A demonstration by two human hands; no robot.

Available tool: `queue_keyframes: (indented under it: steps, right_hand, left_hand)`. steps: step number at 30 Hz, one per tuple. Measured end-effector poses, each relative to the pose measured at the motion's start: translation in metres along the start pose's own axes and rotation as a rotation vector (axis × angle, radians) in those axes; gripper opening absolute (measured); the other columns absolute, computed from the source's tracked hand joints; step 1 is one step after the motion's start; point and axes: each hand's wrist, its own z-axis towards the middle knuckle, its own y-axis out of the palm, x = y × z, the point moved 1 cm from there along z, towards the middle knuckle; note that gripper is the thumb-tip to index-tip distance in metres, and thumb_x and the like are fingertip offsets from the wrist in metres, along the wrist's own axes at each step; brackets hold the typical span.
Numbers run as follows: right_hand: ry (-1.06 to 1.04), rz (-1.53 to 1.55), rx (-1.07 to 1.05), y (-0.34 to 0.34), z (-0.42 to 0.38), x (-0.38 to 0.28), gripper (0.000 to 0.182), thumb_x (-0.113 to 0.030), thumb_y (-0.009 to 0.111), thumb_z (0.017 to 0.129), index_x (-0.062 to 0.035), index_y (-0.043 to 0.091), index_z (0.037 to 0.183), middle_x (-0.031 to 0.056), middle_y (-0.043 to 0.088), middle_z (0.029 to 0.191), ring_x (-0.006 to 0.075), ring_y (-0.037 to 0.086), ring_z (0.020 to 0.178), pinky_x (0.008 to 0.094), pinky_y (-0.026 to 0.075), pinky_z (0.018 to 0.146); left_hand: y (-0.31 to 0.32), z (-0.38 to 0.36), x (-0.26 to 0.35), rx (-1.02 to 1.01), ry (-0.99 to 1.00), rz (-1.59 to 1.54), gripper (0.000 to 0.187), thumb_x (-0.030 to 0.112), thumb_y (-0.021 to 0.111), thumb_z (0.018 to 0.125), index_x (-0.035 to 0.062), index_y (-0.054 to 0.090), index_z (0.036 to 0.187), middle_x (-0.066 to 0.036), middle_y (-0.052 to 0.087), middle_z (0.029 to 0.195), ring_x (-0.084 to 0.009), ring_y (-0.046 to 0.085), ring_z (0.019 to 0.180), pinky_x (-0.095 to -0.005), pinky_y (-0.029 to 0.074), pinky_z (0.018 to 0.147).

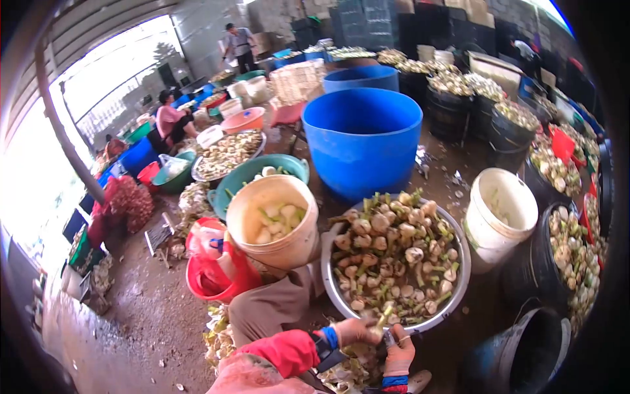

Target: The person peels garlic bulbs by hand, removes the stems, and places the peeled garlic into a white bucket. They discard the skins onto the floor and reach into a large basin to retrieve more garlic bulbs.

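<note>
My left hand (357,332), gloved with a blue band at the wrist, is closed on a pale green garlic stem (382,318) over the near rim of a wide metal basin (463,276). Right beside it my right hand (399,351), also gloved, is closed round something small and partly dark that I cannot make out. Many unpeeled garlic bulbs (394,246) with stems fill the basin. Pale peelings (351,371) lie below my hands.
A cream bucket (272,246) with white bulbs stands by my knee, next to a red basin (220,289). A large blue tub (361,157) is ahead; another cream bucket (482,240) is right. People (174,121) sit and stand farther back.
</note>
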Motion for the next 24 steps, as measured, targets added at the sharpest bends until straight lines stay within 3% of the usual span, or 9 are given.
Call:
queue_keyframes:
  steps: [2,4,6,7,10,14,16,18,24]
  right_hand:
    - [0.012,-0.124,-0.120,0.005,0.000,0.017,0.039,0.007,0.065,0.078,0.0071,0.056,0.116,0.0113,0.063,0.105,0.0151,0.059,0.094,0.0264,0.047,0.083]
    - [0.005,-0.144,-0.182,0.008,-0.001,0.022,0.037,0.006,0.065,0.078,0.0070,0.057,0.114,0.0123,0.063,0.106,0.0151,0.059,0.095,0.0260,0.047,0.083]
    - [0.001,-0.349,-0.246,0.011,-0.007,0.011,0.036,0.005,0.065,0.078,0.0065,0.058,0.113,0.0128,0.063,0.105,0.0148,0.059,0.095,0.0252,0.046,0.083]
    - [-0.063,-0.386,-0.282,0.009,-0.007,0.012,0.037,0.005,0.062,0.078,0.0061,0.057,0.115,0.0123,0.064,0.103,0.0146,0.059,0.093,0.0254,0.046,0.080]
    - [-0.003,-0.335,-0.236,0.006,-0.006,0.011,0.039,0.007,0.059,0.078,0.0063,0.054,0.117,0.0115,0.063,0.101,0.0150,0.058,0.090,0.0259,0.046,0.078]
    - [-0.018,-0.304,-0.134,0.001,-0.001,0.024,0.039,0.007,0.054,0.080,0.0064,0.053,0.119,0.0112,0.062,0.104,0.0164,0.058,0.091,0.0258,0.046,0.077]
    - [-0.017,-0.258,-0.151,-0.001,-0.003,0.017,0.041,0.007,0.052,0.081,0.0060,0.051,0.122,0.0117,0.061,0.108,0.0173,0.058,0.093,0.0265,0.046,0.078]
    - [0.138,0.066,-0.263,0.006,-0.016,-0.013,0.045,0.008,0.052,0.080,0.0056,0.049,0.125,0.0125,0.060,0.112,0.0182,0.058,0.095,0.0275,0.046,0.080]
    - [0.139,0.047,-0.332,0.007,-0.017,-0.012,0.052,0.010,0.052,0.076,0.0072,0.046,0.127,0.0126,0.058,0.114,0.0204,0.058,0.098,0.0296,0.047,0.083]
  left_hand:
    - [0.013,-0.020,-0.015,-0.017,0.155,0.009,0.069,0.030,0.069,0.071,0.0072,0.046,0.132,-0.009,0.061,0.111,-0.0146,0.056,0.099,-0.0284,0.044,0.087]
    - [0.023,-0.044,-0.007,0.207,0.230,0.033,0.053,0.020,0.070,0.069,0.0064,0.055,0.118,-0.007,0.064,0.093,-0.0140,0.057,0.083,-0.0308,0.046,0.078]
    - [0.021,-0.056,0.007,0.179,0.001,0.292,0.071,0.032,0.068,0.068,0.0120,0.046,0.132,-0.015,0.061,0.100,-0.0252,0.059,0.098,-0.0333,0.046,0.087]
    - [0.023,-0.042,-0.013,0.277,0.083,0.498,0.071,0.032,0.068,0.067,0.0123,0.046,0.131,-0.018,0.058,0.104,-0.0318,0.057,0.103,-0.0364,0.044,0.090]
    - [0.037,-0.047,-0.007,0.438,0.140,0.618,0.060,0.030,0.066,0.069,0.0101,0.050,0.123,-0.022,0.056,0.114,-0.0392,0.054,0.104,-0.0417,0.045,0.088]
    - [0.048,-0.030,-0.018,0.390,0.240,0.661,0.062,0.025,0.064,0.069,0.0117,0.047,0.128,-0.024,0.052,0.116,-0.0399,0.052,0.108,-0.0427,0.044,0.091]
    - [0.046,-0.027,-0.016,0.350,0.220,0.657,0.068,0.024,0.065,0.068,0.0126,0.044,0.131,-0.025,0.052,0.117,-0.0394,0.051,0.109,-0.0417,0.044,0.092]
    - [0.040,-0.035,-0.006,0.338,0.215,0.617,0.072,0.024,0.064,0.067,0.0136,0.042,0.134,-0.025,0.051,0.119,-0.0391,0.051,0.110,-0.0404,0.043,0.093]
    - [0.036,-0.036,-0.007,0.302,0.297,0.620,0.075,0.022,0.064,0.065,0.0131,0.041,0.135,-0.025,0.057,0.112,-0.0379,0.055,0.106,-0.0380,0.044,0.090]
